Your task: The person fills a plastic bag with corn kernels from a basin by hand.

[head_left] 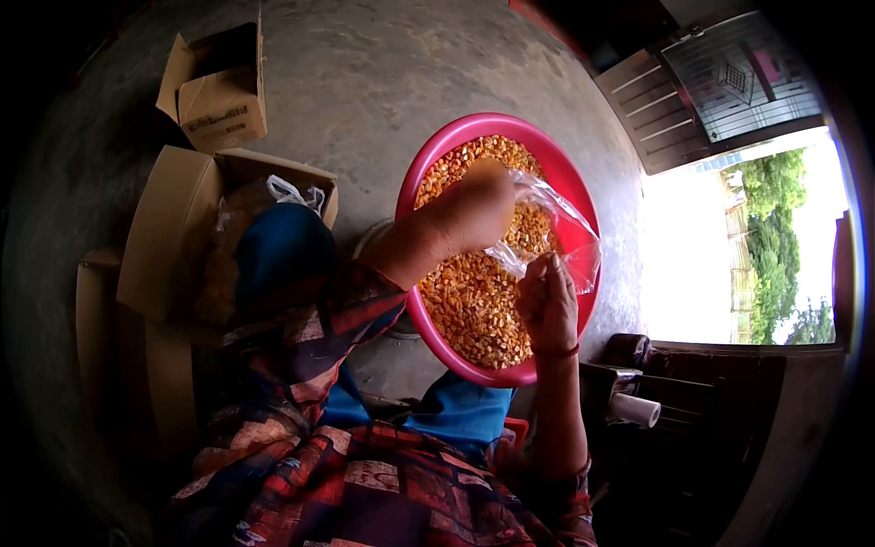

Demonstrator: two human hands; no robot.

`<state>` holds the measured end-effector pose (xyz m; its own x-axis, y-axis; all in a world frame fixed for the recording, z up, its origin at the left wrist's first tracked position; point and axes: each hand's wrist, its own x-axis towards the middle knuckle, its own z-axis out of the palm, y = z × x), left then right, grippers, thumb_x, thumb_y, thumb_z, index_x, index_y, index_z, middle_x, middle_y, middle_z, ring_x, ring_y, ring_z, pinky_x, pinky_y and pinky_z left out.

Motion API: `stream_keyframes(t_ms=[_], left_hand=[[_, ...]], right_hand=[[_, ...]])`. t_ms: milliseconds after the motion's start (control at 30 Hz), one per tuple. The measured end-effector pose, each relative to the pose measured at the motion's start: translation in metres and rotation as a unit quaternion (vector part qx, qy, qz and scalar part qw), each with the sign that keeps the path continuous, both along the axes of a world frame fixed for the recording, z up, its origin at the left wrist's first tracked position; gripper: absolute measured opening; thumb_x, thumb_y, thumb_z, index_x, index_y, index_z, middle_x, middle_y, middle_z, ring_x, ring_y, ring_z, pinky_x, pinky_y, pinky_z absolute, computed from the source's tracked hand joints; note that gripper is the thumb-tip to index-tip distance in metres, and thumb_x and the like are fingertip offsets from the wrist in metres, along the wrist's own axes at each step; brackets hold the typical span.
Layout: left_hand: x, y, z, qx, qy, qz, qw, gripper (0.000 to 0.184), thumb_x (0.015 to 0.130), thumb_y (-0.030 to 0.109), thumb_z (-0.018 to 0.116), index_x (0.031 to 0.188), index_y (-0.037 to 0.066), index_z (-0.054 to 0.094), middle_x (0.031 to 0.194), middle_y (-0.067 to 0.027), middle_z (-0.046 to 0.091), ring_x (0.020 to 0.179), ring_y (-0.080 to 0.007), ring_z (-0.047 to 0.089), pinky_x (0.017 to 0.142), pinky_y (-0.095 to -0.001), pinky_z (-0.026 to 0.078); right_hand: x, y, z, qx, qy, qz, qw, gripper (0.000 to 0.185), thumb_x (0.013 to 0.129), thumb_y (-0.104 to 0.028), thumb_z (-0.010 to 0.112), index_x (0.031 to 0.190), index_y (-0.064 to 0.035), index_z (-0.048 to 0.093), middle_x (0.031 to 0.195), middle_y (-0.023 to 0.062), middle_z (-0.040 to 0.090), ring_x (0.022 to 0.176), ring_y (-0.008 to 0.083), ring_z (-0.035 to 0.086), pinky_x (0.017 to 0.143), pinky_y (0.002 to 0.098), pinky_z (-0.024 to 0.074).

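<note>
A large pink basin point(439, 351) holds a thick layer of orange-yellow corn kernels point(469, 305). Over it, a clear plastic bag point(572, 239) stretches between my two hands. My left hand point(483, 205) is above the kernels at the bag's upper left edge; it is blurred and its fingers are mostly hidden. My right hand point(549, 305), with a thin red band at the wrist, is closed on the bag's lower edge at the basin's right side. Whether anything lies inside the bag I cannot make out.
Left of the basin, an open cardboard box point(169, 237) holds plastic bags point(296, 194). A smaller open box point(221, 109) stands beyond it. A white paper roll point(635, 410) lies at the lower right, near dark furniture. A bright doorway point(693, 246) is at the right.
</note>
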<state>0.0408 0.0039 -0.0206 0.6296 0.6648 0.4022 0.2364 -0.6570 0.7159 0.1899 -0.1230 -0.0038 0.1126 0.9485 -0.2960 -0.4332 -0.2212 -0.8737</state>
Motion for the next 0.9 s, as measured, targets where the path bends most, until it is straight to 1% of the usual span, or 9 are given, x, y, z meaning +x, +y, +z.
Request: stream_keyframes(t_ms=[300,433,467,500,567,600,700,800,900], left_hand=[[0.002,0.0,-0.009,-0.002,-0.056,-0.006,0.998,0.047,0.074,-0.005,0.045,0.121,0.003,0.052,0.124,-0.0178,0.05,0.111,-0.0318,0.052,0.096,-0.0359,0.042],[0.0,-0.001,-0.007,-0.01,-0.06,-0.007,0.998,0.05,0.074,-0.004,0.046,0.123,0.003,0.05,0.123,-0.0219,0.05,0.11,-0.0339,0.052,0.096,-0.0367,0.042],[0.0,-0.002,-0.007,-0.01,-0.059,-0.007,0.998,0.05,0.074,-0.004,0.046,0.123,0.003,0.05,0.123,-0.0219,0.05,0.11,-0.0339,0.052,0.096,-0.0367,0.042],[0.0,-0.002,-0.008,-0.016,-0.052,-0.003,0.998,0.05,0.073,-0.004,0.047,0.123,0.003,0.05,0.122,-0.0224,0.05,0.109,-0.0339,0.053,0.095,-0.0367,0.042],[-0.002,-0.004,-0.003,-0.022,-0.046,0.002,0.999,0.05,0.073,-0.003,0.048,0.123,0.003,0.05,0.122,-0.023,0.05,0.109,-0.0339,0.053,0.095,-0.0367,0.042],[-0.006,-0.007,0.006,-0.026,-0.054,0.009,0.998,0.051,0.073,-0.004,0.048,0.123,0.003,0.05,0.121,-0.023,0.051,0.108,-0.0334,0.053,0.095,-0.0365,0.043],[-0.007,-0.008,0.007,-0.025,-0.061,0.029,0.997,0.05,0.073,-0.004,0.048,0.122,0.003,0.051,0.12,-0.0221,0.052,0.108,-0.0326,0.054,0.094,-0.0362,0.043],[-0.002,0.0,-0.005,0.003,-0.081,0.049,0.995,0.047,0.073,-0.005,0.047,0.119,0.003,0.053,0.119,-0.0201,0.053,0.107,-0.0323,0.054,0.094,-0.0361,0.043],[0.001,-0.001,-0.007,0.021,-0.101,0.06,0.993,0.044,0.073,-0.007,0.046,0.115,0.002,0.054,0.118,-0.0174,0.054,0.109,-0.0319,0.053,0.095,-0.0359,0.043]], right_hand=[[0.032,0.092,-0.017,0.096,-0.046,-0.078,0.991,0.025,0.097,-0.021,0.04,0.081,-0.0079,0.052,0.059,-0.0029,0.039,0.045,0.0054,0.031,0.039,0.0211,0.0272],[0.041,0.113,-0.025,0.17,-0.126,-0.003,0.977,0.025,0.094,-0.016,0.04,0.085,-0.0034,0.059,0.07,0.0027,0.054,0.059,0.009,0.047,0.054,0.0234,0.04],[0.043,0.11,-0.026,0.142,-0.119,-0.018,0.982,0.025,0.093,-0.016,0.041,0.092,-0.0016,0.062,0.086,0.0068,0.061,0.075,0.0104,0.055,0.07,0.0226,0.0439],[0.034,0.105,-0.018,0.142,-0.119,-0.018,0.982,0.025,0.093,-0.016,0.041,0.092,-0.0016,0.062,0.086,0.0068,0.061,0.075,0.0104,0.055,0.07,0.0226,0.0439],[0.022,0.093,-0.006,0.087,-0.322,-0.04,0.942,0.026,0.092,-0.018,0.045,0.098,-0.0006,0.062,0.1,0.0096,0.062,0.09,0.0127,0.057,0.083,0.0231,0.0429],[0.022,0.086,-0.003,0.161,-0.41,0.004,0.898,0.026,0.09,-0.018,0.05,0.104,-0.0005,0.061,0.105,0.0086,0.061,0.097,0.0134,0.056,0.086,0.0229,0.0416],[0.01,0.056,0.007,0.182,-0.395,0.016,0.9,0.016,0.088,-0.007,0.052,0.099,0.0009,0.06,0.099,0.0049,0.062,0.09,0.0096,0.055,0.08,0.0231,0.0428],[-0.017,0.022,0.015,0.138,-0.36,0.159,0.909,0.012,0.086,-0.002,0.054,0.094,0.0032,0.061,0.087,0.0053,0.064,0.08,0.0116,0.06,0.07,0.0251,0.0478],[-0.038,0.019,0.006,0.283,-0.505,0.317,0.751,0.017,0.076,-0.001,0.06,0.092,-0.0034,0.064,0.091,0.0136,0.061,0.088,0.0305,0.059,0.079,0.0374,0.0473]])
